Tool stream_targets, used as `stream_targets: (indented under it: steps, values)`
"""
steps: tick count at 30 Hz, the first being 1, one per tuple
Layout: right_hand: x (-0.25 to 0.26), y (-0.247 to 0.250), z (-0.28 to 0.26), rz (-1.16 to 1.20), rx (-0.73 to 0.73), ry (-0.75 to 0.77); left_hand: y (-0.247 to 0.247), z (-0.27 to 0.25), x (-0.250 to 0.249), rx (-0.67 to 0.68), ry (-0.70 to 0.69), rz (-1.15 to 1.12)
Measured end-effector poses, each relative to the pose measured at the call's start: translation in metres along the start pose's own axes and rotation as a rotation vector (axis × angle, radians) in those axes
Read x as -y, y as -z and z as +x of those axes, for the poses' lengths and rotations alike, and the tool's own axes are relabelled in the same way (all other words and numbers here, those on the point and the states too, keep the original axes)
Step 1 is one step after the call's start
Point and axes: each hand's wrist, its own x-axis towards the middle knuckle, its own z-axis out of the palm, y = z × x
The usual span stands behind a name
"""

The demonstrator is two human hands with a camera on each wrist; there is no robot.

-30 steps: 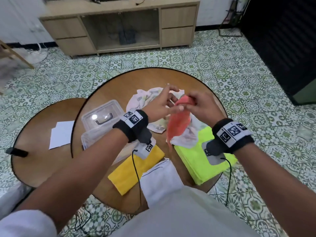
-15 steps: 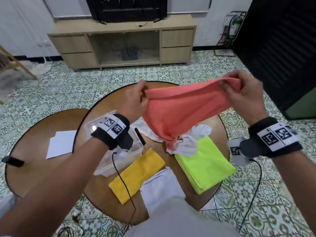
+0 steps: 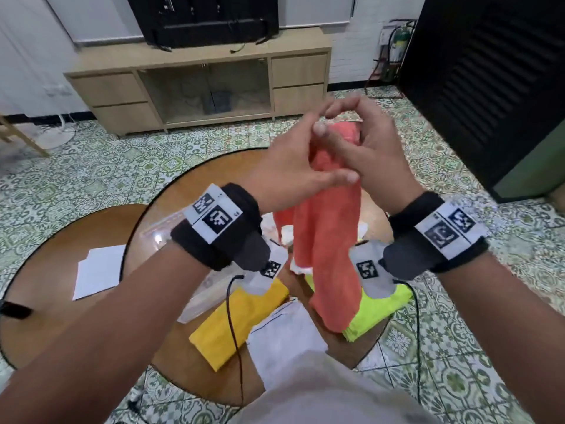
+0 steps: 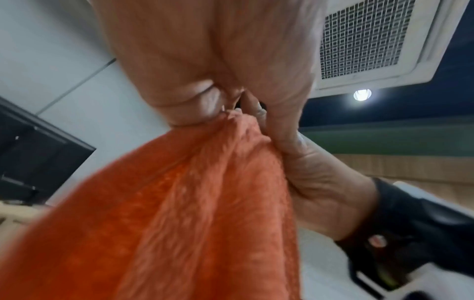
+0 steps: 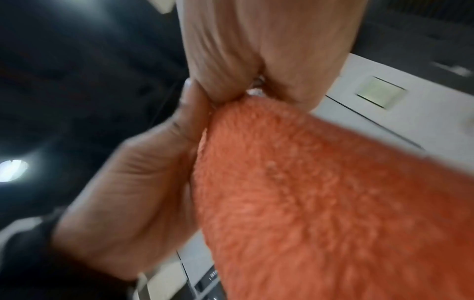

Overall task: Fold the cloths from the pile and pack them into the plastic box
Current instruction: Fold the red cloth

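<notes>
An orange cloth [image 3: 327, 249] hangs doubled over the round wooden table [image 3: 171, 215]. My left hand [image 3: 305, 154] and right hand [image 3: 351, 133] meet at its top edge, raised above the table. In the left wrist view my left hand [image 4: 220, 109] pinches the orange cloth [image 4: 179, 203] at its corners. Up close in the right wrist view, my right hand [image 5: 231, 95] pinches the cloth [image 5: 320, 192] too. The clear plastic box [image 3: 198, 298] lies mostly hidden behind my left forearm. Only a bit of the white cloth pile [image 3: 286, 237] shows behind the orange cloth.
A folded yellow cloth [image 3: 241, 316], a white cloth [image 3: 284, 335] and a neon green folded cloth [image 3: 376, 313] lie at the table's near edge. A lower side table with white paper [image 3: 97, 270] stands to the left. A TV cabinet [image 3: 198, 87] is beyond.
Both hands lifted the orange cloth off the pile and stretched it wide. They have now come together, so the cloth hangs folded in half.
</notes>
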Motion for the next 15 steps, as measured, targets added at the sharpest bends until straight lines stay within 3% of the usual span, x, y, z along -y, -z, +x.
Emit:
stream_targets:
  steps: [4,8,10,15]
  values:
    - [-0.030,-0.003,-0.028,0.228,-0.045,-0.210,-0.001,0.004,0.013,-0.144,-0.075,0.409]
    - [-0.074,-0.014,-0.077,0.308,0.219,-0.459,0.005,-0.001,0.011,-0.282,-0.062,0.346]
    - [-0.092,-0.013,-0.100,0.268,0.327,-0.514,0.020,-0.003,0.002,-0.315,-0.065,0.340]
    - [-0.128,0.023,-0.133,-0.008,0.360,-0.518,0.086,-0.009,-0.002,-0.505,-0.117,0.367]
